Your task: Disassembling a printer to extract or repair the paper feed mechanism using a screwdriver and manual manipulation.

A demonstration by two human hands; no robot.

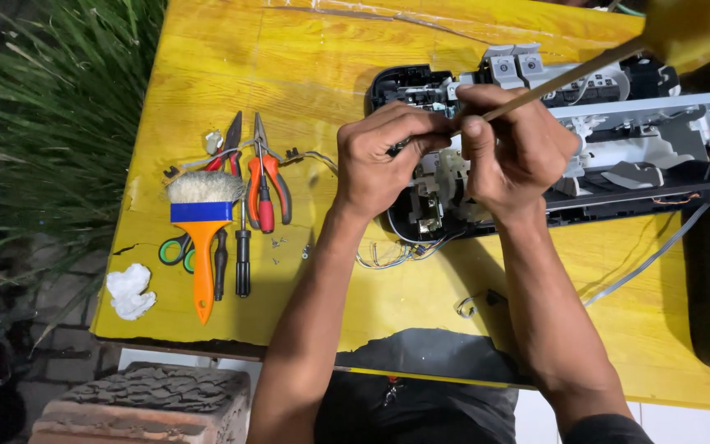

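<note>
On the left of the yellow desk (306, 66) lies a white wad (129, 292), then a brush (201, 222) with an orange handle and blue band, green-handled scissors (176, 249) partly under it, two black screwdrivers (242, 259), and orange pliers (266, 177). A few small screws (277, 242) sit just right of them.

Your left hand (384, 156) is closed, its fingers pinching something small and dark over the printer's left end; what it is you cannot tell. Your right hand (513, 148) touches it, fingers wrapped round a thin wooden stick (569, 76) that slants up to the far right, where a blurred yellow shape hides its end.

The printer (618, 140) lies opened at centre right: black shell, grey and white inner parts, thin wires (388, 256) spilling at its near-left corner. Your hands cover its left middle; its right end is lost in shadow. A grey cable (651, 259) trails nearward.
</note>
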